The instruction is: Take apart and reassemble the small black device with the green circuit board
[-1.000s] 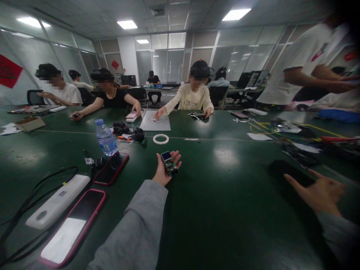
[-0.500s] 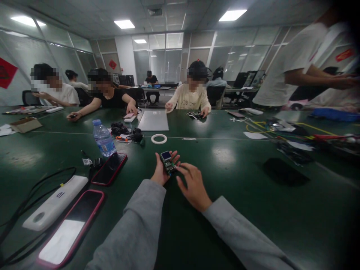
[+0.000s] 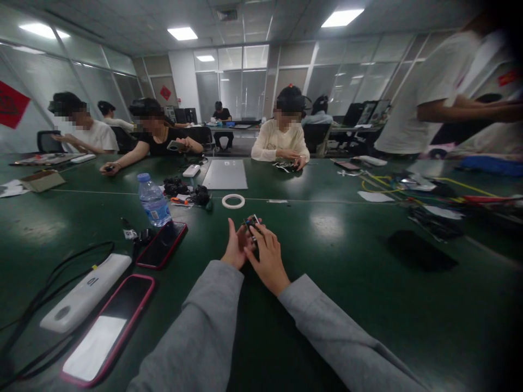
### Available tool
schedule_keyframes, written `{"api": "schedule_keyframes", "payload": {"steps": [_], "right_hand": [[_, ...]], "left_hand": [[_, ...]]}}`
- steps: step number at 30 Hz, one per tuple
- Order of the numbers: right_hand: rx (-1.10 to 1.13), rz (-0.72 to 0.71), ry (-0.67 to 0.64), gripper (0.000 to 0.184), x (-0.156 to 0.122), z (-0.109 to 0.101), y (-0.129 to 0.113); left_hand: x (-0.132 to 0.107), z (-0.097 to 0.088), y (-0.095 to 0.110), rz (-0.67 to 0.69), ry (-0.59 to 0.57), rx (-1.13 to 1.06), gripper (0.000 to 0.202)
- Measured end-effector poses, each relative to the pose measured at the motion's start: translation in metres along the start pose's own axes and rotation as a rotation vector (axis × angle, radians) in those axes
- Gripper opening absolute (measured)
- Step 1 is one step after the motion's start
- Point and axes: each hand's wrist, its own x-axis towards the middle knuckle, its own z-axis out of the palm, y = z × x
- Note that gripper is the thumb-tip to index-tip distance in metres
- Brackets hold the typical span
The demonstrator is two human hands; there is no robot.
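Observation:
A small circuit board with green and dark parts is tilted up on edge between my hands, above the table. My left hand is under and beside it, thumb raised away from it, fingers mostly hidden behind it. From the right, my right hand closes over the board with its fingers and covers much of it. The board's screen is not clearly visible. Just beyond my hands lies a white ring of tape.
On the left are a water bottle, a dark phone, a pink-cased phone and a white device with cables. A grey laptop-like panel lies farther back. Right are tangled wires and a black flat item. Several people sit around.
The board has tipped from lying face-up in my left hand to standing on edge. My right hand has moved left and closed onto it. Across the table, a person has lifted a phone.

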Motion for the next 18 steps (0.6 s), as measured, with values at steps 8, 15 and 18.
{"api": "schedule_keyframes", "payload": {"steps": [8,15,18], "right_hand": [[0.203,0.098,0.173,0.052,0.007,-0.002,0.022],[0.186,0.174,0.159,0.054,0.008,-0.005,0.036],[0.166,0.218,0.177,0.054,0.008,-0.005,0.041]], "left_hand": [[-0.001,0.010,-0.001,-0.025,-0.057,-0.039,0.060],[-0.006,0.019,-0.003,-0.065,-0.084,0.014,0.064],[-0.007,0.021,-0.004,-0.082,-0.107,0.014,0.062]]}}
